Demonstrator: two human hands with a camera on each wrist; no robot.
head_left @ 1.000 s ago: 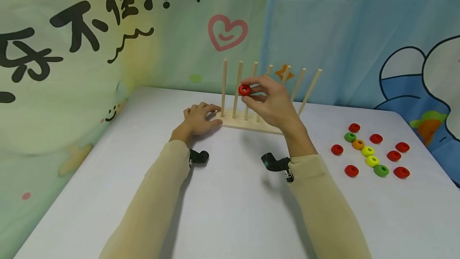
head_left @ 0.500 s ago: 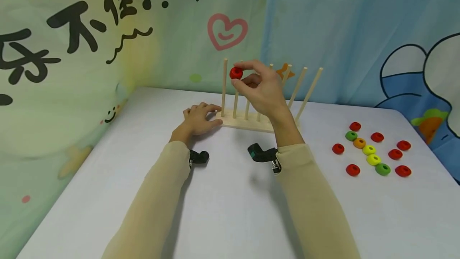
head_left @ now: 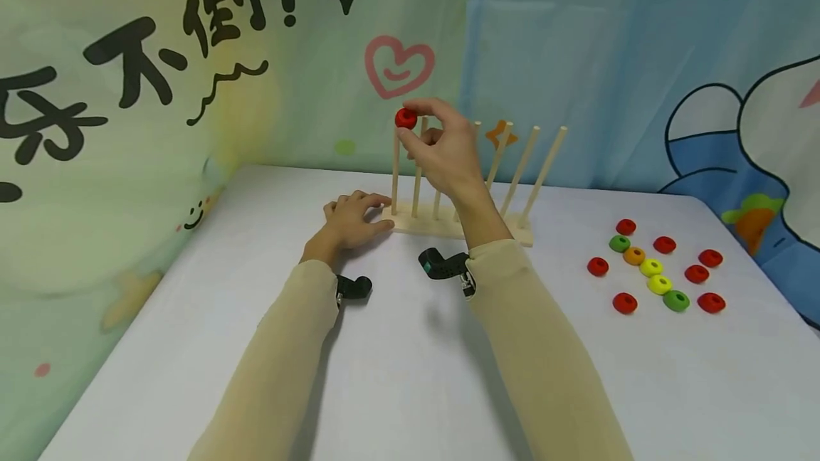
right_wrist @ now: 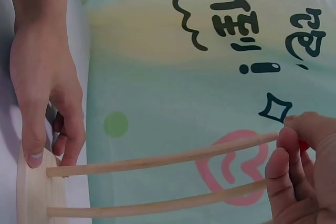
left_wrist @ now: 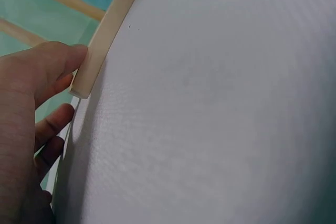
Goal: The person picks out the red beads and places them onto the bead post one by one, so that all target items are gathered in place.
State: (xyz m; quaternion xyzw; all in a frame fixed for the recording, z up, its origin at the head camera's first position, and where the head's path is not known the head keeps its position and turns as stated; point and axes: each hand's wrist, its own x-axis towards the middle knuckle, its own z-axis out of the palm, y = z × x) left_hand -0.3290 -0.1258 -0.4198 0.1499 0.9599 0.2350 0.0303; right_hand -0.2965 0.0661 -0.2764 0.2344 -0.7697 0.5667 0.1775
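A wooden peg stand (head_left: 429, 225) with several upright pegs stands at the back of the table. My left hand (head_left: 352, 220) grips the left end of its base; in the left wrist view the thumb (left_wrist: 71, 56) lies on the front edge and a finger reaches behind. Between thumb and fingertips, my right hand (head_left: 448, 151) pinches a red bead (head_left: 406, 118) at the top of the leftmost peg (head_left: 395, 169). From the right wrist, only a sliver of the bead (right_wrist: 304, 145) shows past the fingers at the peg's tip. Whether the peg has entered its hole, I cannot tell.
Loose beads lie spread on the right of the white table (head_left: 397, 375): several red ones (head_left: 624, 303), two yellow (head_left: 659, 284), two green (head_left: 675, 300) and one orange bead (head_left: 634, 255). A printed cloth backdrop (head_left: 544, 41) hangs close behind the stand.
My right hand has carried the red bead up and leftward, from in front of the second peg to the tip of the leftmost one. The left hand has stayed on the base.
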